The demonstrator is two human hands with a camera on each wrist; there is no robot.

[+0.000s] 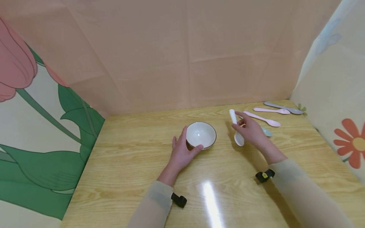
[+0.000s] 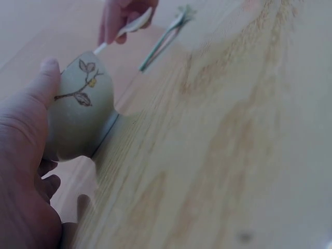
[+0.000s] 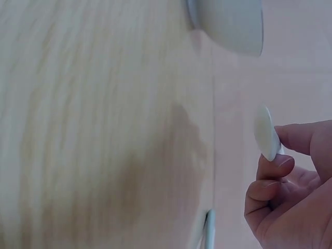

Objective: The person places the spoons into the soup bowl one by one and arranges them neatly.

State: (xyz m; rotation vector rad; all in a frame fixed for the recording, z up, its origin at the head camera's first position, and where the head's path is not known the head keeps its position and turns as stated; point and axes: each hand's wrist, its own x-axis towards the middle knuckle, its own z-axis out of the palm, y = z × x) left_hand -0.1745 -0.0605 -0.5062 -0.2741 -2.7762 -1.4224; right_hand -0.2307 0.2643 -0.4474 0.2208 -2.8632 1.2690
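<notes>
A white bowl (image 1: 201, 135) with a thin dark rim stands on the wooden table. In the left wrist view its outside (image 2: 83, 114) bears a leafy branch pattern. My left hand (image 1: 181, 152) grips the bowl from its near left side, thumb and fingers spread around it. To the right of the bowl, my right hand (image 1: 251, 130) pinches a white spoon (image 1: 239, 139) by its handle, held above the table. The spoon's bowl end points toward me; in the right wrist view the white spoon (image 3: 265, 133) shows apart from the bowl.
Right of my right hand lie a pale green spoon (image 1: 267, 132), partly hidden, two pink spoons, one nearer (image 1: 272, 123) and one farther (image 1: 282, 111), and a grey-purple spoon (image 1: 295, 111). A pink cloth wall (image 1: 188, 63) closes the table's back edge; patterned sheets stand at both sides.
</notes>
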